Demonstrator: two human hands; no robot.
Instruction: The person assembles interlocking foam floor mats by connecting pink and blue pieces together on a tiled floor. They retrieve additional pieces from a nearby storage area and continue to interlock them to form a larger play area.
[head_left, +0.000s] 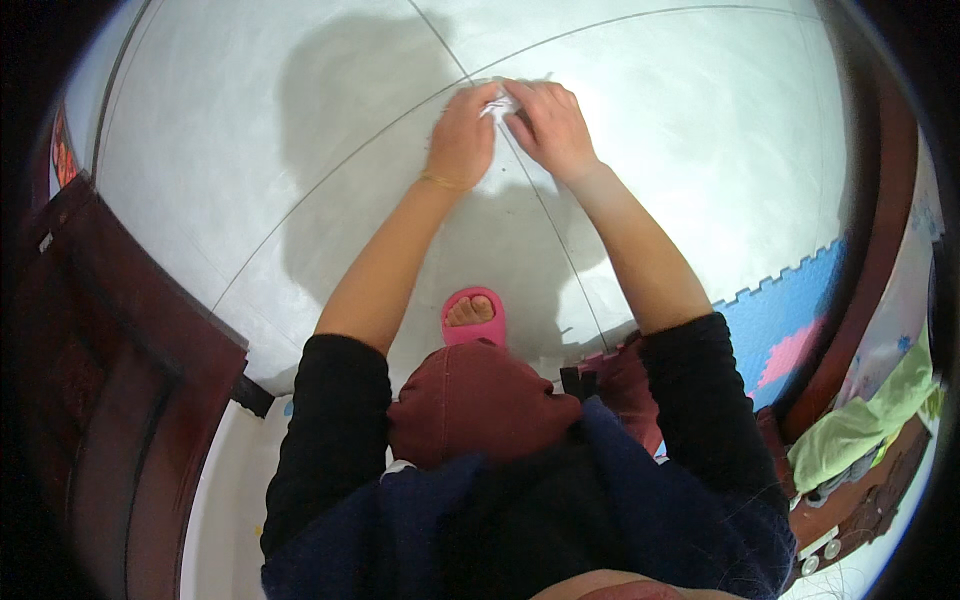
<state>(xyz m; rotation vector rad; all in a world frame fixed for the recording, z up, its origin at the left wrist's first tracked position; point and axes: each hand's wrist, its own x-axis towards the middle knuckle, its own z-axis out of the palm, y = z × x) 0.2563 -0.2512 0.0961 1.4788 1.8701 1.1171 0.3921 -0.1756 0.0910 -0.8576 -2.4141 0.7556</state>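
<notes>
Both my arms reach forward over a pale tiled floor. My left hand and my right hand meet at the top centre, fingers pinched together on a small crumpled white thing, which looks like paper or cloth. Most of it is hidden between my fingers. A thin bracelet circles my left wrist. My sleeves are black and pushed up past the elbows.
My foot in a pink slipper stands on the floor below my hands. A dark red wooden door is at the left. A blue and pink foam mat and a green cloth lie at the right.
</notes>
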